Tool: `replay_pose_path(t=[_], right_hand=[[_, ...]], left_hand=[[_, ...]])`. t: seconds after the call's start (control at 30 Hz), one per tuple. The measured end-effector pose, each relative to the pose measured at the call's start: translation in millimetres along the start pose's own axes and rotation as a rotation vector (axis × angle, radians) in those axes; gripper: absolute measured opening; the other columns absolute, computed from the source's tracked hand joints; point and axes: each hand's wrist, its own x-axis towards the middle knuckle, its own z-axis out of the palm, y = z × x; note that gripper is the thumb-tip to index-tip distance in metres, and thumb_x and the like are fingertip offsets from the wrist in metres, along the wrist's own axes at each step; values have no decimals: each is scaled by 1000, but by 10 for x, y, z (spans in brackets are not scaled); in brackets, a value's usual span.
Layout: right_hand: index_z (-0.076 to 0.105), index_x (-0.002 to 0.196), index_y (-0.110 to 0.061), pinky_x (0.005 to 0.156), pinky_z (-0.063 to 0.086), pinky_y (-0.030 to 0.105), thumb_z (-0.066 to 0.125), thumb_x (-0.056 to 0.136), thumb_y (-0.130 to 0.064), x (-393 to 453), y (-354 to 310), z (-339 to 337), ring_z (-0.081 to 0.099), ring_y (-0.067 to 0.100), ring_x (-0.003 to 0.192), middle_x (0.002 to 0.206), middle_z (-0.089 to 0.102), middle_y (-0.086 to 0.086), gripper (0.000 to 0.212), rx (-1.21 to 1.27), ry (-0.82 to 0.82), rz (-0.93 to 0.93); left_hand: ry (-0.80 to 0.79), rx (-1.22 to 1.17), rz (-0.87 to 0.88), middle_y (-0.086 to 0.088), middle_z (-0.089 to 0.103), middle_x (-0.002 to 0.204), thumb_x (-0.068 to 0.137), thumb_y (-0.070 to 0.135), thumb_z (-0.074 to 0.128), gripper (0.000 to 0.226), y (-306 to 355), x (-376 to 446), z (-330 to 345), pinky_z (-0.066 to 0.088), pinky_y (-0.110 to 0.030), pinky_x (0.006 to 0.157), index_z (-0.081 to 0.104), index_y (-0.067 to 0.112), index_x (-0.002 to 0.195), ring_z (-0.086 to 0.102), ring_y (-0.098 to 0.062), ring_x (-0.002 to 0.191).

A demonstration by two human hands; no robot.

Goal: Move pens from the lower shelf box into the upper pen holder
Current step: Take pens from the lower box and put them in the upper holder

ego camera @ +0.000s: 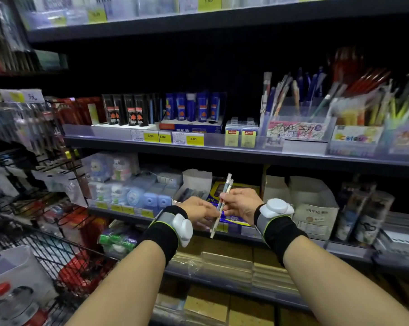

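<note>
Both hands, left (200, 209) and right (242, 203), grip pens (222, 201) in closed fingers; holder (295, 127) above stands full of pens.

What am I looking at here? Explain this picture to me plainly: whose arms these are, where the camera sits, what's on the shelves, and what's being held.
There is no machine here. A person wears a camera on the head, looking forward and down, so both forearms reach into view. Each wrist carries a black band with a white sensor pod.

The left hand and right hand together hold a small bunch of pens, tilted, in front of the lower shelf. Behind them lies a blue and yellow box.

On the upper shelf, to the right, stands a clear pen holder full of pens, with coloured pens beside it. Further left are blue and black packs and yellow price tags.
</note>
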Motion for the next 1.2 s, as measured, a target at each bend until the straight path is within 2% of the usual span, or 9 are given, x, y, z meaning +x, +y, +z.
replay_pose_path(t=[0.13,0.23,0.37,0.47,0.57,0.73,0.93,1.13,1.2], right_hand=[[64,90,10,44,54,22,68,88,-2,-177,-161,-98,58,15,46,74,58,21,13,-18,-39,-56],[65,93,12,45,54,21,68,88,-2,-279,-329,-145,56,14,45,64,56,17,15,-35,-60,-106],[67,87,10,44,52,19,70,88,-5,-430,-571,-230,55,11,43,57,58,12,15,-34,-49,-168],[70,83,2,44,53,19,65,92,-3,-563,-768,-303,57,10,43,62,62,13,11,-21,-41,-230],[71,89,-3,46,54,20,60,95,-3,-663,-965,-375,57,11,46,68,63,14,13,-71,-27,-276],[69,106,-1,48,55,19,59,93,3,-820,-1259,-518,57,12,51,68,63,10,17,-196,27,-388],[60,89,-2,44,55,24,65,86,6,-866,-1623,-762,59,13,45,69,68,13,10,-214,172,-496],[64,87,-6,58,59,33,64,92,-5,-751,-1899,-1025,60,21,56,80,67,23,6,-246,324,-612],[65,92,-3,63,61,34,63,93,-6,-721,-2004,-1081,64,24,63,79,66,21,4,-252,357,-668]], left_hand=[[70,29,122,-2,70,73,86,24,71,9,233,-163,143,56,-31,66,70,15,88,67,-13,64],[118,52,185,-6,69,76,87,23,70,11,411,-210,206,57,-32,65,68,13,91,67,-14,62],[156,60,296,-6,69,74,89,15,67,5,691,-369,301,54,-24,52,66,11,92,68,-10,55],[183,10,365,-9,70,75,89,7,66,6,913,-475,355,56,-28,51,64,12,92,67,-15,55],[225,-22,412,-9,68,73,89,5,65,7,1120,-534,400,52,-24,48,63,12,92,64,-13,49],[288,31,520,-7,70,88,89,14,67,11,1440,-585,443,58,-30,61,65,13,100,67,-15,70],[403,57,642,-8,69,94,87,12,68,10,1821,-589,437,61,-40,70,67,15,96,69,-26,91],[491,1,725,-12,69,93,89,11,66,10,2114,-535,463,61,-38,72,68,14,98,68,-27,87],[557,5,768,-6,70,88,88,11,67,9,2238,-487,482,61,-39,73,68,17,95,69,-26,86]])
